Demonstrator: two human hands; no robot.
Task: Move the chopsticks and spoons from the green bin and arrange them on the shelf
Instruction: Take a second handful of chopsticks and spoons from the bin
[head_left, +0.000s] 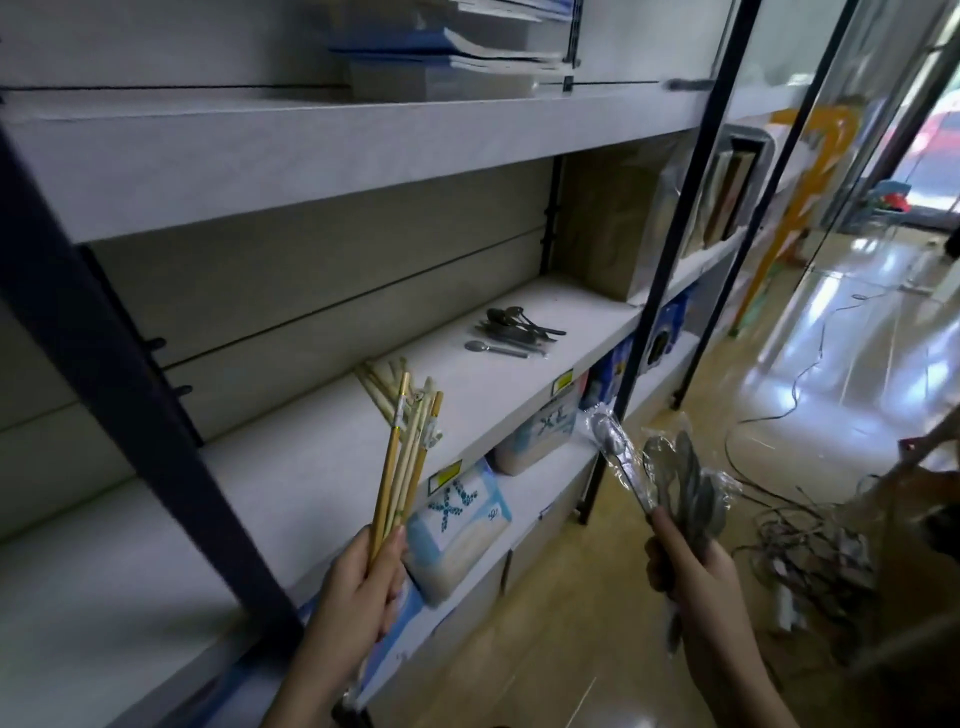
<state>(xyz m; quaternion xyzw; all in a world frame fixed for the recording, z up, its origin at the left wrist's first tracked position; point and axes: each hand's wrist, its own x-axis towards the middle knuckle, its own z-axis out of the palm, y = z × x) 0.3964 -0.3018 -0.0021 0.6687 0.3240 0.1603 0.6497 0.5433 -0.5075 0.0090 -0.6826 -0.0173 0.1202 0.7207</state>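
head view, entries as they stand.

- left hand (358, 582): fingers are curled round the lower ends of a chopstick bundle (405, 467). the bundle is upright and fanned out at the top, raised in front of the middle shelf board (291, 499). some sticks carry small paper bands.
- right hand (691, 566): it grips the handles of the wrapped spoons (680, 478), bowls up in clear plastic. one spoon is splayed off to the left of the others. the hand is out over the floor, off the shelf's front edge.
- on the board: pale loose chopsticks (376, 387) lie behind the raised bundle. well to their right is a small heap of dark spoons (519, 327), with a single grey spoon (493, 348) just beside it.
- green bin: not in view.
- below: soft packs (457, 525) sit on the lower shelf, and yellow labels are fixed to the board's edge. a cable tangle (800, 535) lies on the tiled floor to the right.

likely faults from here:
- the fanned bundle is held only at its base. a slackened grip could let sticks slide out, and round sticks would roll off the front edge.
- the plastic wrap looks slippery, and the splayed spoon seems the least secure. it could drop into the cables.
- setting the new chopsticks down across the loose ones could knock those forward.
- with both hands full, neither is free to steady or straighten what is laid down first.
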